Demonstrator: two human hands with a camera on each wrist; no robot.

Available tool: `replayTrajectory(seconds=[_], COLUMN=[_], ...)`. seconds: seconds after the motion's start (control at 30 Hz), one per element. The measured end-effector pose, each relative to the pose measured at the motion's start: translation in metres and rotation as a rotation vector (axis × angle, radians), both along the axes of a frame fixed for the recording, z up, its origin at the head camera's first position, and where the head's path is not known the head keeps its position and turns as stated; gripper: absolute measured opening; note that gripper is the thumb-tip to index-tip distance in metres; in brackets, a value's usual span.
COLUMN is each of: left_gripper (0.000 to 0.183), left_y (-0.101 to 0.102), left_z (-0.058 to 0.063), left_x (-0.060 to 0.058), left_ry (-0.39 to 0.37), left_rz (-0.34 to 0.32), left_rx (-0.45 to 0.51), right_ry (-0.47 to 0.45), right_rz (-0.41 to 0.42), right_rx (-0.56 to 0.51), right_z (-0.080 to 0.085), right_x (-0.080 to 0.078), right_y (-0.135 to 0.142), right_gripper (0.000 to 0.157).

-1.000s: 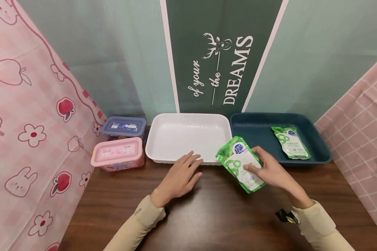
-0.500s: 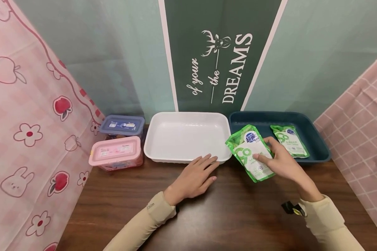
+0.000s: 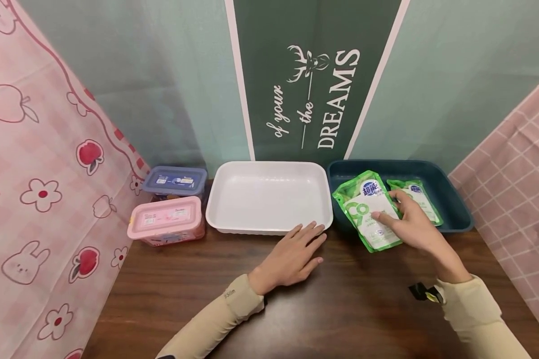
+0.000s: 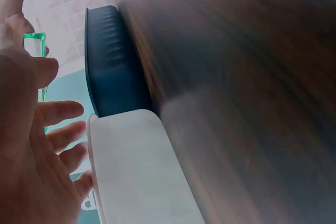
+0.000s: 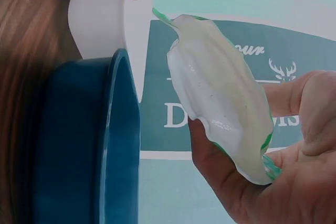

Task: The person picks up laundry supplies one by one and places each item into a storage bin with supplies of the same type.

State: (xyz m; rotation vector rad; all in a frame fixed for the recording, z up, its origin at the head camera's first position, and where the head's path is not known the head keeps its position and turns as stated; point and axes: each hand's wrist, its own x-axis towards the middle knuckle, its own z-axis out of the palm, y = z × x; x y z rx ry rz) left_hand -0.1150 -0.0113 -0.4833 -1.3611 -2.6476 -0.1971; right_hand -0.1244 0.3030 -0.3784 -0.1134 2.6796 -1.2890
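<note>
My right hand (image 3: 413, 222) grips a green and white refill pouch (image 3: 372, 212) by its right side, thumb across the front. The pouch is tilted and overlaps the left part of the dark blue tray (image 3: 458, 209) in the head view. In the right wrist view the pouch's pale bottom (image 5: 215, 93) shows between thumb and fingers. A second, similar pouch (image 3: 424, 204) lies in the blue tray, partly hidden by my right hand. My left hand (image 3: 292, 257), fingers extended and slightly spread, holds nothing and is at the front right rim of the white tray (image 3: 269, 231).
Left of the white tray stand a pink-lidded box (image 3: 166, 219) and, behind it, a blue-lidded box (image 3: 175, 180). The trays stand side by side on a brown wooden table (image 3: 332, 309). A green printed cloth (image 3: 197, 89) hangs behind, with pink cloths on both sides.
My right hand has carried the pouch to the right and away from me, from the white tray's corner to over the blue tray. My left hand has slid right along the white tray's front.
</note>
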Motion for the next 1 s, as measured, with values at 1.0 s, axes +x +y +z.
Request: replayTrajectory(seconds=[1.0], left_gripper=[0.066], left_y=[0.052], left_z=[-0.006], left_x=[-0.023], left_ry=[0.073], left_rz=[-0.037], left_rx=[-0.082], right_ry=[0.017], right_rz=[-0.106], right_rx=[-0.033], right_z=[-0.006], right_x=[-0.022], right_y=[0.017], right_gripper=[0.059])
